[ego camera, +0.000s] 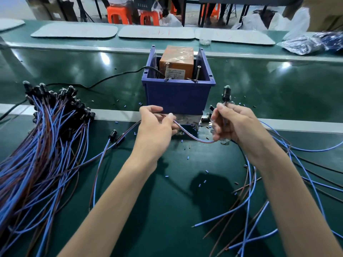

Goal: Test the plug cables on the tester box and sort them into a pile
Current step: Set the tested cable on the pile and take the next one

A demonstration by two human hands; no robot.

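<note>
Grip, left: the left hand (156, 125) has its fingers curled, with thumb and forefinger pinching the cable (193, 136) just in front of the box (178, 97).
Grip, right: the right hand (235, 123) is curled round the same cable just under its black plug (226, 93). The plug stands upright above the fist, beside the box's right front corner.
Cable: its blue and brown wires sag in a short loop between the two hands.
Box edges: the blue walls rise close ahead of both hands. An orange unit (176, 60) sits inside, and two screws stand at the front rim.
Left side: the pile (46, 136) of cables fans from the rail (111, 115) toward the near edge, plugs at the far end, well apart from the left forearm.
Right side: loose cables (250, 184) cross beside and under the right forearm.
Open room: the mat (167, 210) between the forearms is dotted with small blue bits (205, 181).
Surface: a glossy green mat with a pale rail across it. A black cord (111, 77) runs to the box.
Room: pale trays (74, 30) lie on the far belt, bags (304, 43) at right, orange stools (118, 14) behind.
</note>
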